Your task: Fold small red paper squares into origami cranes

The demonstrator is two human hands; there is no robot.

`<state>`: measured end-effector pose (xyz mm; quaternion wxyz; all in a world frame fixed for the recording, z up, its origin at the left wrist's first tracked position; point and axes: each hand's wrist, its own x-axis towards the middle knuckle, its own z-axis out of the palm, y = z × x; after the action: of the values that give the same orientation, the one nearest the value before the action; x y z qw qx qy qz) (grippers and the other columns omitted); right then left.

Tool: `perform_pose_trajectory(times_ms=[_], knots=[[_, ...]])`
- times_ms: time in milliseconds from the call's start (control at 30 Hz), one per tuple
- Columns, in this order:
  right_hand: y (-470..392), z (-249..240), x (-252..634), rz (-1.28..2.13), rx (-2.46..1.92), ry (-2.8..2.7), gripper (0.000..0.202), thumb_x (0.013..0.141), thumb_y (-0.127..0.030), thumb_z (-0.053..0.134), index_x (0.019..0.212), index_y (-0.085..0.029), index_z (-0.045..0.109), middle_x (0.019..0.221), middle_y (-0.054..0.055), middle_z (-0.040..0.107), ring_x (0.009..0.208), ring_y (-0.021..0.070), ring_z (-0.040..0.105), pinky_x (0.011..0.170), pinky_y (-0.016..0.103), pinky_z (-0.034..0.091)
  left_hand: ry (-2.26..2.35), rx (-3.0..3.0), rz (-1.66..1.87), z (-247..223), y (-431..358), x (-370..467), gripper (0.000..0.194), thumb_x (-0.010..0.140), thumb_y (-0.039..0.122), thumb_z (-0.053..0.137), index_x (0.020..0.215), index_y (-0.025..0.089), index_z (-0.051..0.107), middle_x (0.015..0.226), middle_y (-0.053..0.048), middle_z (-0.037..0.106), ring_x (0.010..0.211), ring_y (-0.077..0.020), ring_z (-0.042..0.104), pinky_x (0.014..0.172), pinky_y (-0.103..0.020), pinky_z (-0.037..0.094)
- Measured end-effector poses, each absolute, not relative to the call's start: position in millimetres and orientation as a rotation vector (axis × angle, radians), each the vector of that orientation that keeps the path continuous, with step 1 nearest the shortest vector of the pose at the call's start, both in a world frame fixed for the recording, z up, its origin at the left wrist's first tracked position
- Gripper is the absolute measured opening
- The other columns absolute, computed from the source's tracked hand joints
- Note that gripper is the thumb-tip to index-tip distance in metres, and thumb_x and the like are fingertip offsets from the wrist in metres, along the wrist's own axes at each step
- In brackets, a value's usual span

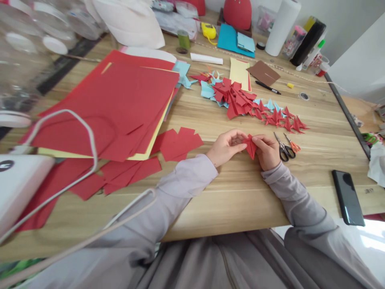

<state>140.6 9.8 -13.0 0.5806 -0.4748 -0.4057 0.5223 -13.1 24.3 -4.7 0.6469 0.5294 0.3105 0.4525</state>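
A small piece of folded red paper, pointed at its lower end, is held between both hands above the wooden table. My left hand pinches its left edge between thumb and fingers. On the other side, my right hand grips the upper right edge with thumb and forefinger. Just right of that hand lie black-handled scissors and smaller orange-handled scissors. Beyond the hands spreads a pile of folded red paper pieces, with light blue ones among them and a row of pointed red shapes to its right.
Large red sheets cover the left of the table, with cut red pieces beside them. A white cable loops at the left. A phone lies at the right edge. Farther back are a pen and a yellow tape measure.
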Motion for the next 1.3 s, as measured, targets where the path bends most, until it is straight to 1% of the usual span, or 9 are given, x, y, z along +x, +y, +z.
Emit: perform_pose_trajectory(times_ms=[100,267,433,600,767,933,1067,1200,1300], knots=[[10,-15,141,1.191,-1.104,-0.965,0.01,0.064,-0.029,0.075,0.065,-0.021,0.07,0.063,-0.002,0.065,0.059,0.0126,0.056,0.058,0.028,0.046,0.753,1.226,1.031,-5,24,-13,0.021,0.065,0.019,0.069,0.083,0.014,0.061,0.079,-0.001,0.062,0.072,-0.0101,0.056,0.069,-0.025,0.046],[11,-15,142,1.136,-1.129,-0.975,0.01,0.065,-0.03,0.075,0.066,-0.021,0.07,0.066,-0.001,0.066,0.059,0.0131,0.057,0.057,0.028,0.047,0.824,1.239,1.007,-7,23,-13,0.015,0.067,0.022,0.067,0.078,0.013,0.063,0.073,-0.001,0.062,0.064,-0.0097,0.055,0.064,-0.025,0.045],[13,-18,144,1.043,-1.155,-0.996,0.013,0.066,-0.033,0.074,0.066,-0.021,0.07,0.067,0.0,0.067,0.063,0.0153,0.06,0.061,0.03,0.049,0.854,1.215,1.008,-4,22,-13,0.022,0.069,0.023,0.065,0.088,0.013,0.066,0.079,-0.004,0.067,0.065,-0.0109,0.057,0.066,-0.027,0.048],[13,-22,146,0.985,-1.143,-1.053,0.01,0.069,-0.032,0.073,0.068,-0.022,0.072,0.069,-0.001,0.068,0.065,0.0144,0.061,0.064,0.029,0.049,0.873,1.209,0.987,-4,22,-12,0.022,0.069,0.021,0.064,0.089,0.012,0.066,0.08,-0.004,0.067,0.065,-0.0105,0.057,0.068,-0.028,0.049],[11,-16,145,0.934,-1.184,-1.153,0.01,0.07,-0.031,0.071,0.068,-0.022,0.072,0.07,0.0,0.068,0.064,0.0141,0.06,0.062,0.029,0.047,0.837,1.211,0.998,-4,23,-12,0.016,0.069,0.025,0.065,0.078,0.014,0.06,0.072,0.0,0.061,0.062,-0.0097,0.055,0.063,-0.025,0.047],[9,-8,141,0.92,-1.185,-1.21,0.01,0.069,-0.028,0.07,0.064,-0.02,0.07,0.065,0.0,0.066,0.062,0.0129,0.058,0.061,0.028,0.047,0.829,1.313,0.981,-3,23,-13,0.021,0.073,0.034,0.062,0.067,0.015,0.054,0.063,0.002,0.054,0.059,-0.0095,0.051,0.06,-0.025,0.043],[9,-10,142,0.974,-1.193,-1.214,0.01,0.07,-0.029,0.07,0.065,-0.02,0.07,0.066,-0.001,0.066,0.063,0.0131,0.057,0.061,0.028,0.046,0.869,1.392,1.008,-4,23,-14,0.02,0.067,0.028,0.067,0.062,0.016,0.052,0.059,0.003,0.05,0.056,-0.0085,0.044,0.056,-0.024,0.037],[9,-12,143,1.061,-1.171,-1.185,0.012,0.071,-0.032,0.07,0.066,-0.021,0.069,0.07,0.0,0.066,0.064,0.0136,0.058,0.061,0.028,0.047,0.843,1.348,1.034,-2,23,-14,0.015,0.063,0.02,0.066,0.062,0.016,0.052,0.059,0.003,0.05,0.056,-0.0087,0.045,0.055,-0.023,0.036],[9,-8,143,1.095,-1.164,-1.216,0.019,0.072,-0.037,0.069,0.064,-0.02,0.066,0.068,0.0,0.065,0.062,0.0132,0.057,0.061,0.028,0.047,0.846,1.318,1.047,-2,23,-14,0.011,0.061,0.017,0.064,0.064,0.016,0.053,0.06,0.003,0.051,0.053,-0.0077,0.045,0.052,-0.022,0.035]])
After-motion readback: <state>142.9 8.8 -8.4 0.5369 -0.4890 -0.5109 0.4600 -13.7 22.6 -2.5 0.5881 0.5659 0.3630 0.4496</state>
